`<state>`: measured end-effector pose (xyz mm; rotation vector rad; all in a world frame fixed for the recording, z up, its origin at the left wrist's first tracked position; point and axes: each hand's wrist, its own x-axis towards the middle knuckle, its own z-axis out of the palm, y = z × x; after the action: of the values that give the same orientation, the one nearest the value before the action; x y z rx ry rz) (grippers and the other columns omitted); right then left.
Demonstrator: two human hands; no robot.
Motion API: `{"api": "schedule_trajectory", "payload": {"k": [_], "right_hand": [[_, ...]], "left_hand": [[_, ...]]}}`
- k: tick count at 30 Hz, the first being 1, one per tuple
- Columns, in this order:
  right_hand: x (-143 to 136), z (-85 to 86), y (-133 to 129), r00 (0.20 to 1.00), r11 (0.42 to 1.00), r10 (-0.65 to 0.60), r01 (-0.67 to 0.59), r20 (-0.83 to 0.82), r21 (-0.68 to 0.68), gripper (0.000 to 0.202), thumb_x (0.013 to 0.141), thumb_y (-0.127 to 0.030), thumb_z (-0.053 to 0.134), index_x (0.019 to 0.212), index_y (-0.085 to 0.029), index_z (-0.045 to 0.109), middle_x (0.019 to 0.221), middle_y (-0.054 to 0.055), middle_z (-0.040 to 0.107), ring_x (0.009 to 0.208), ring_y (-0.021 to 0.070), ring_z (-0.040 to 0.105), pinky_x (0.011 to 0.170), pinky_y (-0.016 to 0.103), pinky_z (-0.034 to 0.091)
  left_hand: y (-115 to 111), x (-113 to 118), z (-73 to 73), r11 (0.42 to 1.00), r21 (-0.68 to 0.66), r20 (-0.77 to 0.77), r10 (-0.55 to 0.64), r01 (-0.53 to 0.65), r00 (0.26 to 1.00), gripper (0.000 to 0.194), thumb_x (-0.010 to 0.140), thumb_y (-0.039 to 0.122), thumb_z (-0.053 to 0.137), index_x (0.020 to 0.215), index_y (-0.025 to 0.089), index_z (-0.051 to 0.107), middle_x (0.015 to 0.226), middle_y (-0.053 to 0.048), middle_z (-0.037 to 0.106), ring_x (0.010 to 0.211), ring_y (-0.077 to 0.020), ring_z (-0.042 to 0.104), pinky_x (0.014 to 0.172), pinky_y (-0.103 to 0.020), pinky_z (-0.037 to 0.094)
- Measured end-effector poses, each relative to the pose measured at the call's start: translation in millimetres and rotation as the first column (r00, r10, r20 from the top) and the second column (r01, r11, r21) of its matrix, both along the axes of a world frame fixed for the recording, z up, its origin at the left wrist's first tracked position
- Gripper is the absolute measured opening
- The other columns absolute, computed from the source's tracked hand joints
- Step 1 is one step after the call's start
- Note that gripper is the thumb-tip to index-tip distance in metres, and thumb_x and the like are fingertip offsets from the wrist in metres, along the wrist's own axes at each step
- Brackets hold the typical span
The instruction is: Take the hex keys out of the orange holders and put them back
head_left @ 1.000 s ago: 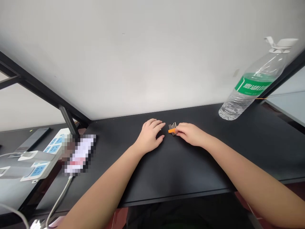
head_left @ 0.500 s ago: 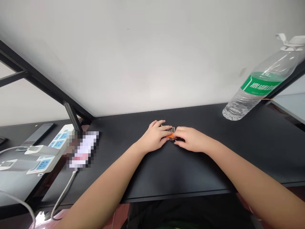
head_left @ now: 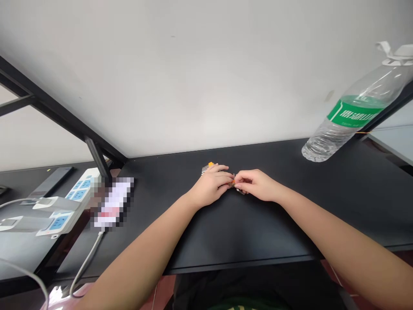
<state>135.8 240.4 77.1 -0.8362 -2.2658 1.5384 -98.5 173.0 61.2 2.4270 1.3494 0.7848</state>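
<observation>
My left hand (head_left: 211,188) lies low over the black tabletop. Its thumb and fingertips close on one side of a small orange-and-metal item (head_left: 232,184), mostly hidden between the hands. From the right, my right hand (head_left: 260,186) pinches the same item between thumb and fingers. A bit of shiny metal (head_left: 239,191) shows below the right fingertips. Behind the left fingers, a black-and-white striped piece (head_left: 204,169) with an orange-yellow tip (head_left: 211,164) sticks out. Whether it joins the small item I cannot tell.
At the right back stands a large clear bottle (head_left: 325,135) with a green label. A blurred-out phone-like thing (head_left: 114,202) with a white cable (head_left: 85,262) lies left. Farther left are a power strip (head_left: 66,215) and a dark slab (head_left: 51,185). A pale wall (head_left: 193,86) rises behind.
My right fingers have shifted and now pinch closer at the tips, with metal showing beneath. The striped part between the hands is now mostly covered; a striped piece shows behind my left hand.
</observation>
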Motion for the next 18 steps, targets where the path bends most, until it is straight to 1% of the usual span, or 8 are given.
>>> {"api": "schedule_trajectory", "payload": {"k": [4,6,8,9,11,13,15,18], "right_hand": [[-4.0,-2.1,-1.3,0.988,0.979,-0.098,0.075,-0.116,-0.192,0.022,0.098,-0.044,0.062,0.101,-0.022,0.061,0.079,0.000,0.065,0.072,0.0160,0.064,0.064,0.030,0.053],[-5.9,-2.7,-1.5,0.975,0.959,-0.142,0.093,-0.171,-0.266,0.031,0.097,-0.045,0.064,0.118,-0.023,0.058,0.084,0.000,0.065,0.072,0.0168,0.067,0.062,0.031,0.056],[-6.8,-2.4,-2.3,0.971,0.947,-0.128,0.059,-0.203,-0.314,0.045,0.094,-0.044,0.070,0.131,-0.024,0.055,0.093,0.002,0.067,0.071,0.0161,0.068,0.061,0.031,0.057],[-6.8,-1.9,-2.9,0.974,0.949,-0.106,0.038,-0.201,-0.314,0.047,0.092,-0.043,0.072,0.132,-0.024,0.056,0.097,0.003,0.067,0.070,0.0149,0.067,0.060,0.030,0.056],[-6.2,-0.4,-4.6,0.982,0.957,-0.076,0.023,-0.173,-0.289,0.043,0.091,-0.043,0.074,0.127,-0.022,0.063,0.095,0.004,0.069,0.067,0.0129,0.065,0.058,0.028,0.055],[-5.3,1.5,-5.9,0.986,0.961,-0.092,0.052,-0.138,-0.271,0.039,0.091,-0.046,0.074,0.119,-0.020,0.067,0.081,0.001,0.068,0.061,0.0121,0.062,0.055,0.027,0.053],[-4.9,3.4,-6.6,0.986,0.956,-0.121,0.085,-0.116,-0.280,0.039,0.089,-0.049,0.076,0.112,-0.018,0.069,0.065,-0.001,0.064,0.052,0.0118,0.058,0.051,0.026,0.050],[-6.3,5.6,-7.0,0.982,0.936,-0.154,0.110,-0.106,-0.333,0.037,0.086,-0.050,0.079,0.098,-0.016,0.068,0.054,-0.002,0.062,0.042,0.0108,0.053,0.044,0.023,0.044]], "left_hand": [[0.1,1.9,-0.9,0.998,-0.048,0.250,0.052,-0.041,0.967,0.016,0.097,0.031,0.062,0.103,0.024,0.075,0.105,-0.005,0.077,0.118,-0.0212,0.068,0.106,-0.041,0.056],[-2.3,4.4,1.5,0.987,-0.133,0.334,0.130,-0.090,0.933,0.017,0.096,0.036,0.065,0.099,0.022,0.074,0.102,-0.005,0.077,0.100,-0.0183,0.071,0.093,-0.036,0.059],[-4.5,7.5,4.1,0.963,-0.248,0.396,0.200,-0.105,0.896,0.020,0.094,0.041,0.067,0.096,0.022,0.074,0.095,-0.004,0.076,0.085,-0.0152,0.069,0.082,-0.032,0.059],[-5.2,9.1,5.2,0.946,-0.309,0.435,0.228,-0.093,0.871,0.022,0.093,0.043,0.068,0.094,0.022,0.074,0.090,-0.003,0.076,0.081,-0.0145,0.068,0.078,-0.031,0.058],[-5.4,12.0,6.8,0.904,-0.427,0.529,0.284,-0.038,0.800,0.028,0.088,0.048,0.073,0.089,0.021,0.073,0.084,-0.002,0.074,0.076,-0.0142,0.066,0.073,-0.030,0.057],[-4.5,14.1,7.6,0.858,-0.513,0.610,0.348,0.020,0.712,0.035,0.083,0.053,0.077,0.086,0.019,0.072,0.081,-0.002,0.073,0.073,-0.0139,0.065,0.069,-0.029,0.056],[-3.3,15.6,7.9,0.827,-0.560,0.658,0.407,0.050,0.633,0.040,0.079,0.056,0.080,0.084,0.018,0.071,0.081,-0.003,0.073,0.073,-0.0138,0.065,0.068,-0.029,0.055],[-2.2,17.6,6.9,0.792,-0.602,0.699,0.461,0.102,0.547,0.041,0.077,0.054,0.083,0.083,0.016,0.069,0.082,-0.003,0.073,0.073,-0.0131,0.066,0.069,-0.028,0.055]]}}
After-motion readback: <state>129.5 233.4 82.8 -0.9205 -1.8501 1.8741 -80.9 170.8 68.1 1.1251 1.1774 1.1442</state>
